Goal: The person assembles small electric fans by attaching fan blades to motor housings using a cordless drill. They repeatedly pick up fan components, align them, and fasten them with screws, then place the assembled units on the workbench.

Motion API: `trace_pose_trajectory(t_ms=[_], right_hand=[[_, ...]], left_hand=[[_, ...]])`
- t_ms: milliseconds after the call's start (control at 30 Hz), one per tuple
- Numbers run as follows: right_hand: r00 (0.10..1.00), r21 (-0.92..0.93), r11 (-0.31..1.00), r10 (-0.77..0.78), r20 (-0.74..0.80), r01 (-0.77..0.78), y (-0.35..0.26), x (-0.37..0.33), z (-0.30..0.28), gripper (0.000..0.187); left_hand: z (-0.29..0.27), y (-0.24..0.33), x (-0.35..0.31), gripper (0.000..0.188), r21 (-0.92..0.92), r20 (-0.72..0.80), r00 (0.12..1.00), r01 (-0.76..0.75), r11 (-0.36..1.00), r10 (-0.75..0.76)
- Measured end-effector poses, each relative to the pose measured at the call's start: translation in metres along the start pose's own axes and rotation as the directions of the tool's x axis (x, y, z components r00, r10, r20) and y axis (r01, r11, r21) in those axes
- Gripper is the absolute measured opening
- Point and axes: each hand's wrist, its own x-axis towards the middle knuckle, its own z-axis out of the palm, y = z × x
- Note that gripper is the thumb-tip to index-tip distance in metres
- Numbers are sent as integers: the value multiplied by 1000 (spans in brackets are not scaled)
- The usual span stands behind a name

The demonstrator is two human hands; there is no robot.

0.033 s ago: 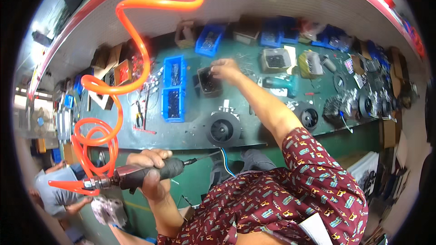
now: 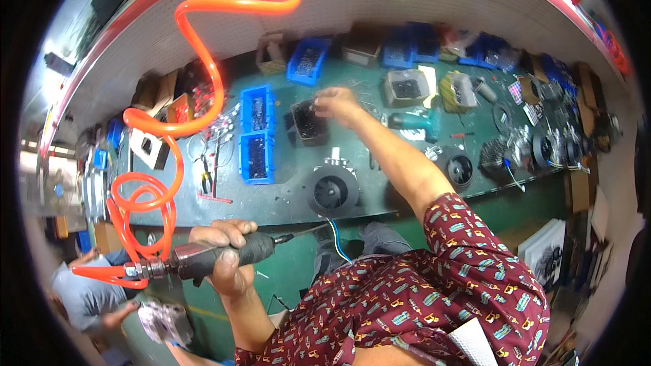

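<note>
My left hand (image 2: 229,247) is wrapped round a dark pneumatic screwdriver (image 2: 256,247), whose thin bit points right toward the bench edge. A coiled orange air hose (image 2: 213,78) runs to its rear end. My right hand (image 2: 337,104) is over the right side of a small open box (image 2: 308,138) of dark small parts, probably screws. Its fingertips are drawn together; anything between them is too small to make out. In front of me, near the bench edge, a black round blower fan (image 2: 332,191) lies with coloured wires (image 2: 338,242) hanging over the edge.
Blue bins (image 2: 258,156) of small parts stand left of the box, with pliers (image 2: 206,175) nearby. A teal power drill (image 2: 415,122) lies to the right, beyond a second fan (image 2: 458,169). More fans and bins line the right and back. Another person (image 2: 95,291) is at lower left.
The view has shifted slightly. Both hands keep nearly the same places, the left on the screwdriver and the right at the box. The person at lower left has moved a little.
</note>
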Motion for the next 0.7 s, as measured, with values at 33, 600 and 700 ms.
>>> trace_pose_trajectory(t_ms=[33,600,700], right_hand=[[1000,91,996,3,-5,-2,-7,-15,-7,25],[823,-231,942,-327,-465,244,116,-280,-7,29],[849,-193,947,-316,-424,256,118,-281,1,33]], left_hand=[[-4,-3,6,32,-15,37,999,1,1000,-1],[-9,13,10,29,-113,441,895,119,986,-57],[2,13,7,29,-87,486,874,83,993,-30]])
